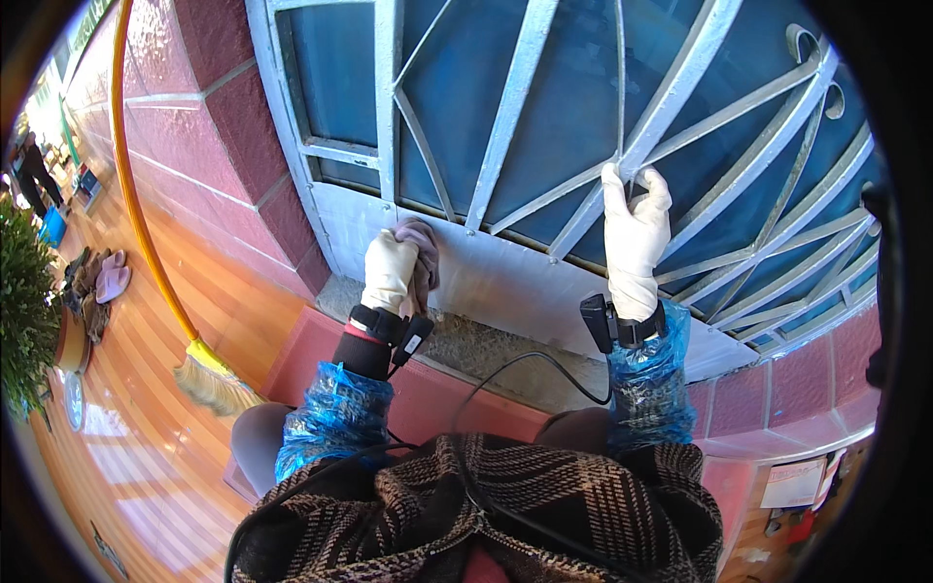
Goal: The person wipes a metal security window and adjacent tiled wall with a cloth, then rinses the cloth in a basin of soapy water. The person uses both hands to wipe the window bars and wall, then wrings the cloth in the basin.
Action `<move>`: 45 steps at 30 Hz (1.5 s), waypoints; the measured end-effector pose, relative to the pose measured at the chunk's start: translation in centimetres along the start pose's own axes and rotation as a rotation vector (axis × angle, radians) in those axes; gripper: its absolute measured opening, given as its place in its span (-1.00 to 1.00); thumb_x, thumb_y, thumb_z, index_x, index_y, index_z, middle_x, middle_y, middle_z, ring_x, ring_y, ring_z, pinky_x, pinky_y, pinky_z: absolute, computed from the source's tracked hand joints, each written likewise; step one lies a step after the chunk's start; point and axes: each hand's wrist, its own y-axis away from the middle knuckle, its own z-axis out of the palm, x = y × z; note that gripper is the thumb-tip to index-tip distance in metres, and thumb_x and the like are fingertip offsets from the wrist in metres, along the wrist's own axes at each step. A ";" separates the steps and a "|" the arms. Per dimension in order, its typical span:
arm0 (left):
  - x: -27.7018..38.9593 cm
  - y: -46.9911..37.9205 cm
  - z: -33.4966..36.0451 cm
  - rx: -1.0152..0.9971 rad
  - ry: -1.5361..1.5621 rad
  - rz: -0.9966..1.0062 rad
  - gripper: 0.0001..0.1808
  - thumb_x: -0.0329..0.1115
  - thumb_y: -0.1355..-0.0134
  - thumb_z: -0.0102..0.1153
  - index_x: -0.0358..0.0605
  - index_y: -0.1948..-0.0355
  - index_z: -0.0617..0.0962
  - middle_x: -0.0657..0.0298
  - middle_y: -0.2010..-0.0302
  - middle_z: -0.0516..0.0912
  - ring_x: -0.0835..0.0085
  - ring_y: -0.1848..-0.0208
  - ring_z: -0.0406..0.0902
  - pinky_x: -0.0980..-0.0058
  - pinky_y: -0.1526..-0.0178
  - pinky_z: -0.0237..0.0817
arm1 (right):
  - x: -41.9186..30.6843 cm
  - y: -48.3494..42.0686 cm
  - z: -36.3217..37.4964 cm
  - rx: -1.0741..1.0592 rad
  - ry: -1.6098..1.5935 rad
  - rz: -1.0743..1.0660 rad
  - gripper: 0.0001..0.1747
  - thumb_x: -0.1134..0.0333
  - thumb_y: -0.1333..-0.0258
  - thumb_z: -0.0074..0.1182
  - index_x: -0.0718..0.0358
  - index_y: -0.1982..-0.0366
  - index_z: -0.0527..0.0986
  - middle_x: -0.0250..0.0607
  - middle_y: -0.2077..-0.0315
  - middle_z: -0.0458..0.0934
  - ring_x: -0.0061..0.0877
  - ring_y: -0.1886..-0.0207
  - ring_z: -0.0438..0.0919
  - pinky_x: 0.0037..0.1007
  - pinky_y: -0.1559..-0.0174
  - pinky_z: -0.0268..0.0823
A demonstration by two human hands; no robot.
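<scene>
My left hand (388,271), in a white glove, is closed around a crumpled grey-purple cloth (426,251). The cloth lies against the metal lower panel (510,268) of a door, near its left end. Higher and to the right, my gloved right hand (637,237) grips a silver-painted bar (674,84) of the door's grille, close to where several bars cross. Its thumb and fingers sit on either side of the bar. Blue-looking glass (474,80) lies behind the grille. Both forearms wear blue plastic sleeve covers (337,412), and black devices are strapped at the wrists.
A broom (219,375) with a yellow-orange handle stands at my left on the wood-striped floor (146,452). Reddish tiled wall (240,131) flanks the door. A black cable (539,357) loops between my arms. Farther left are a plant (25,306), pink slippers (113,278) and a person (36,175).
</scene>
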 end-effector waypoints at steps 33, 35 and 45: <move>6.4 -2.2 1.0 -0.278 0.327 0.179 -0.24 0.08 -0.18 0.31 -0.35 -0.11 0.34 0.09 0.31 0.62 0.39 0.41 0.56 0.44 0.27 0.41 | 0.1 -0.2 -0.2 -0.015 0.152 0.001 -0.50 0.09 -0.20 0.22 0.36 0.03 0.48 -0.10 0.27 0.62 -0.46 0.27 0.59 -0.40 0.14 0.42; 6.3 -2.0 0.6 -0.219 0.406 0.134 -0.38 0.08 -0.21 0.28 -0.38 0.10 0.49 0.20 0.47 0.64 0.52 0.61 0.52 0.51 0.44 0.41 | 0.0 -0.3 -0.2 -0.015 0.286 -0.002 -0.51 0.11 -0.21 0.20 0.37 0.02 0.47 -0.08 0.22 0.61 -0.40 0.22 0.61 -0.37 0.10 0.44; 0.4 -4.3 -3.7 0.677 0.174 0.349 -0.64 -0.12 -0.26 0.21 -0.28 0.43 0.68 0.03 0.46 0.64 0.19 0.49 0.53 0.31 0.32 0.35 | 0.0 -0.2 0.1 -0.028 0.317 0.070 -0.49 0.11 -0.24 0.17 0.37 -0.03 0.42 -0.06 0.15 0.59 -0.33 0.16 0.62 -0.35 0.06 0.45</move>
